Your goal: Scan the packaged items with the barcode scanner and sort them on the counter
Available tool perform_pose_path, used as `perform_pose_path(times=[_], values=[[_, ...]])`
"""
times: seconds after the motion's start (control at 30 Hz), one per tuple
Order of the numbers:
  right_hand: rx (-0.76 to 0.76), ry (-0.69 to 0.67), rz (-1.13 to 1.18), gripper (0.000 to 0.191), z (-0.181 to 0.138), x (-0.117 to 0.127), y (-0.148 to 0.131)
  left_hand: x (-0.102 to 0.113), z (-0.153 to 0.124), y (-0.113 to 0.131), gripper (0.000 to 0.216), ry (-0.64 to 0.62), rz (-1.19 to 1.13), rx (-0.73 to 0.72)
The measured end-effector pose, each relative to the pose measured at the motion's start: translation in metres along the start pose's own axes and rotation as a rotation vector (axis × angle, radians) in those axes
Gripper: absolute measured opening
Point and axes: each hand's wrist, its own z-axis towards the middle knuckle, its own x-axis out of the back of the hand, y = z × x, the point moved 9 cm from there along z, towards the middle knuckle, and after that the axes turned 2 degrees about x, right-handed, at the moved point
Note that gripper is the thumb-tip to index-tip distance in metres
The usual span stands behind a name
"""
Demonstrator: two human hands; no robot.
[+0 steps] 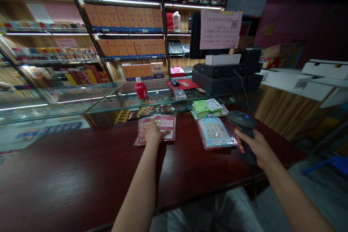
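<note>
My left hand (152,133) rests with spread fingers on a pink printed pack (169,123) in clear plastic, which lies on the dark red table. In my right hand (257,146) is a black barcode scanner (241,119), gripped by its handle, with a small blue light on top. Just left of the scanner lies a stack of light blue printed packs (214,132) in shiny clear wrapping. Behind that stack sits a pile of green and white packets (206,107).
A glass counter (119,98) borders the table's far side, with a red-labelled bottle (141,88), a computer mouse (175,83) and a red mat (187,84) on it. A monitor (195,36) and black printer-like box (225,79) stand behind. Shelves of boxes (133,18) line the back.
</note>
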Motion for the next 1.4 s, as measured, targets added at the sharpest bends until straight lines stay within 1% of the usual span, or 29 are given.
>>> perform_pose_path(times=[0.1, 0.27, 0.33, 0.4, 0.47, 0.57, 0.63, 0.73, 0.8, 0.87, 0.97, 1.0, 1.03, 1.07, 1.1, 1.13, 1.17, 1.2, 1.23, 1.3, 1.4], values=[[0.004, -0.006, 0.004, 0.04, -0.001, -0.001, -0.001, 0.005, 0.002, 0.0, 0.09, 0.032, -0.026, 0.005], [0.001, -0.011, 0.016, 0.039, -0.003, -0.002, -0.002, 0.009, 0.012, -0.008, 0.061, 0.04, -0.129, -0.019], [0.001, -0.007, 0.018, 0.039, -0.003, -0.002, -0.003, 0.007, 0.016, -0.011, 0.047, 0.001, -0.2, -0.024], [0.004, -0.005, 0.021, 0.039, -0.003, 0.0, -0.003, 0.003, 0.018, -0.013, 0.032, -0.064, -0.269, -0.029], [0.008, -0.008, 0.024, 0.039, -0.003, 0.001, -0.003, 0.002, 0.02, -0.015, 0.024, -0.086, -0.324, -0.02], [0.011, -0.01, 0.03, 0.039, -0.004, 0.004, -0.002, 0.009, 0.021, -0.023, 0.025, 0.0, -0.368, 0.02], [0.012, -0.01, 0.036, 0.039, -0.003, 0.005, -0.002, 0.014, 0.022, -0.029, 0.029, 0.066, -0.365, 0.055], [0.018, -0.007, 0.038, 0.039, -0.003, 0.005, -0.001, 0.02, 0.022, -0.036, 0.031, 0.133, -0.359, 0.098], [0.019, 0.001, 0.039, 0.04, -0.003, 0.006, 0.0, 0.024, 0.022, -0.037, 0.029, 0.176, -0.409, 0.102], [0.02, 0.005, 0.048, 0.041, -0.003, 0.007, 0.0, 0.028, 0.022, -0.034, 0.026, 0.226, -0.502, 0.065], [0.027, 0.011, 0.063, 0.041, -0.004, 0.009, -0.003, 0.029, 0.02, -0.019, 0.022, 0.285, -0.712, -0.043], [0.029, 0.011, 0.065, 0.041, -0.004, 0.01, -0.004, 0.027, 0.019, -0.013, 0.022, 0.286, -0.815, -0.068], [0.031, 0.011, 0.065, 0.041, -0.005, 0.011, -0.005, 0.022, 0.018, -0.006, 0.023, 0.261, -0.941, -0.079], [0.031, 0.01, 0.064, 0.042, -0.005, 0.012, -0.007, 0.015, 0.016, 0.003, 0.024, 0.21, -1.08, -0.08], [0.029, 0.009, 0.062, 0.042, -0.006, 0.014, -0.008, 0.005, 0.015, 0.015, 0.026, 0.125, -1.224, -0.075], [0.028, 0.008, 0.062, 0.042, -0.006, 0.015, -0.009, -0.005, 0.012, 0.03, 0.03, 0.013, -1.355, -0.073], [0.029, 0.008, 0.063, 0.043, -0.006, 0.016, -0.01, -0.013, 0.007, 0.046, 0.034, -0.089, -1.453, -0.079], [0.031, 0.008, 0.067, 0.043, -0.007, 0.016, -0.01, -0.017, 0.002, 0.062, 0.038, -0.156, -1.523, -0.103], [0.033, 0.01, 0.071, 0.043, -0.007, 0.017, -0.011, -0.017, -0.002, 0.078, 0.043, -0.194, -1.579, -0.141], [0.034, 0.013, 0.077, 0.043, -0.008, 0.017, -0.011, -0.015, -0.011, 0.104, 0.048, -0.21, -1.665, -0.231], [0.04, 0.01, 0.061, 0.043, -0.009, 0.014, -0.011, -0.019, -0.018, 0.135, 0.038, -0.233, -1.743, -0.301]])
